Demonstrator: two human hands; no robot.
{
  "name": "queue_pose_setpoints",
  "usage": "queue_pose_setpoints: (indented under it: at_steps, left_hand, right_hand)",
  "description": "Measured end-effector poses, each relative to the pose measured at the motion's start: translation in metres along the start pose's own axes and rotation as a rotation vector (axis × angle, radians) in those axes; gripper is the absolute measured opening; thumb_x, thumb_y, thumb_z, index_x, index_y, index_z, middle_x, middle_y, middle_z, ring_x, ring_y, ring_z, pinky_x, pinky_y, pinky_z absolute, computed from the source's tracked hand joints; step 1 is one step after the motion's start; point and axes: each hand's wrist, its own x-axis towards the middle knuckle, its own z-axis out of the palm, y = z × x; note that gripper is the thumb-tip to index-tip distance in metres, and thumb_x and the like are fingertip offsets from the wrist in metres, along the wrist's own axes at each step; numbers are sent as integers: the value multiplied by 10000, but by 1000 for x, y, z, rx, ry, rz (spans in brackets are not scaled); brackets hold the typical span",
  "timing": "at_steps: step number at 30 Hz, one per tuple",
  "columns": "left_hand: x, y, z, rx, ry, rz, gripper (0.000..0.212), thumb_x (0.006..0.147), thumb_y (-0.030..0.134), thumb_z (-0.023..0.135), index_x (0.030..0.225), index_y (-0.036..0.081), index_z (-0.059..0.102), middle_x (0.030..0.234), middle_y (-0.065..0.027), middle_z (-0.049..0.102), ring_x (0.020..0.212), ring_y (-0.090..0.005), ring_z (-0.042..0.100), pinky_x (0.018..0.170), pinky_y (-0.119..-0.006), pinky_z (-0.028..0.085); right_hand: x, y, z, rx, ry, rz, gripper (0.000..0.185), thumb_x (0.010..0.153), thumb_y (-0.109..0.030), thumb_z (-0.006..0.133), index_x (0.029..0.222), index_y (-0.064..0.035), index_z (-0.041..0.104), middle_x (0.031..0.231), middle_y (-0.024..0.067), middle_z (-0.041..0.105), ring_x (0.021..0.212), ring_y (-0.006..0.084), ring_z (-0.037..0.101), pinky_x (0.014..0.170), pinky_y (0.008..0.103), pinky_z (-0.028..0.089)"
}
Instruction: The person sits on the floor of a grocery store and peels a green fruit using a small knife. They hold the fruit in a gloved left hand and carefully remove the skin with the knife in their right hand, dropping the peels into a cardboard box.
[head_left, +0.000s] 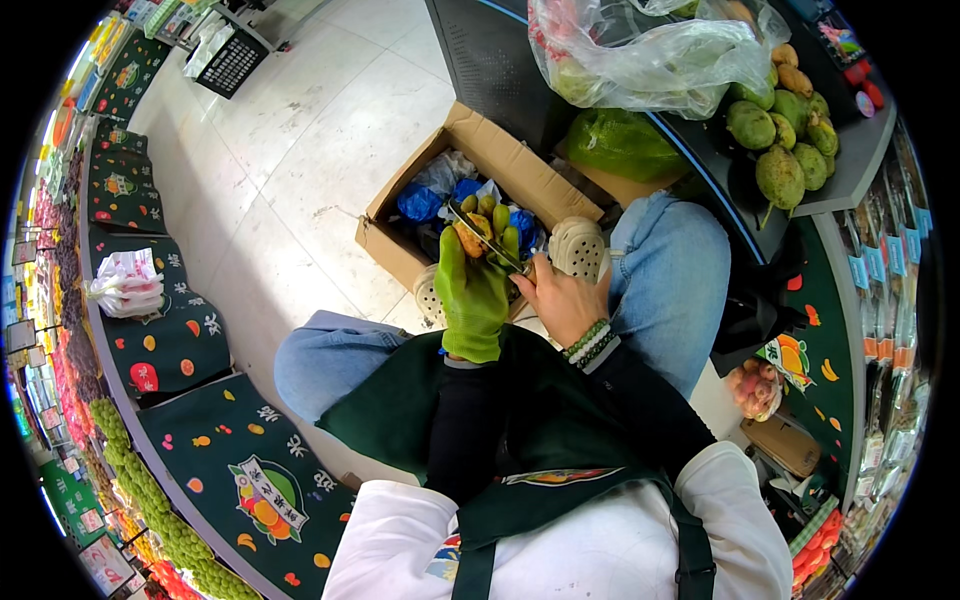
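My left hand (471, 304), in a lime-green glove, holds an orange-brown fruit (472, 235) over an open cardboard box (517, 169). My bare right hand (564, 300) grips a knife, its handle mostly hidden by the fingers. The long thin knife blade (493, 244) slants across the fruit, seeming to touch it. Inside the box lie crumpled blue wrappings (420, 202) and a clear plastic bag (444, 172). Green glove fingertips show beyond the fruit.
A dark counter (701, 150) at upper right bears several green fruits (780, 169) and a clear plastic bag (660, 64). A green net sack (619, 146) sits beneath. Fruit displays (150, 517) line the left. A black basket (232, 64) stands at upper left.
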Motion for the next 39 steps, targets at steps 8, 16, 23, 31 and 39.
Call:
queue_pose_setpoints:
  at_steps: [8,16,23,31,39]
  left_hand:
    - [2,-4,-14,101,27,78,536,973,361,530,1360,3,429,1327,-151,518,1210,-273,529,1001,-414,462]
    - [3,-3,-7,-59,-67,50,537,975,308,520,1370,-34,397,1355,-181,492,1277,-288,471,1079,-422,392]
    - [5,9,0,-266,-55,60,516,967,242,538,1384,-19,382,1379,-163,481,1306,-294,446,1107,-435,362]
    - [1,16,11,-316,-111,17,528,967,238,536,1404,-4,366,1396,-160,464,1299,-281,455,1096,-432,376]
    - [0,18,12,-307,-126,-2,531,976,257,517,1415,5,357,1398,-163,453,1274,-269,476,1070,-419,405]
  right_hand:
    - [10,-2,23,14,30,39,387,931,-444,552,854,-67,510,584,110,612,466,312,603,413,408,480]
    - [11,2,23,528,-32,114,389,973,-407,495,869,-34,536,627,160,616,581,371,611,520,462,459]
    - [-10,17,-16,421,-99,-5,334,963,-366,528,877,-45,553,632,134,618,573,338,610,518,447,435]
    - [-21,20,-30,229,-26,-110,320,906,-391,601,845,-80,557,617,65,600,541,285,601,499,397,457]
    - [-23,18,-31,64,41,-108,331,854,-400,662,805,-101,529,608,35,589,523,256,588,488,370,473]
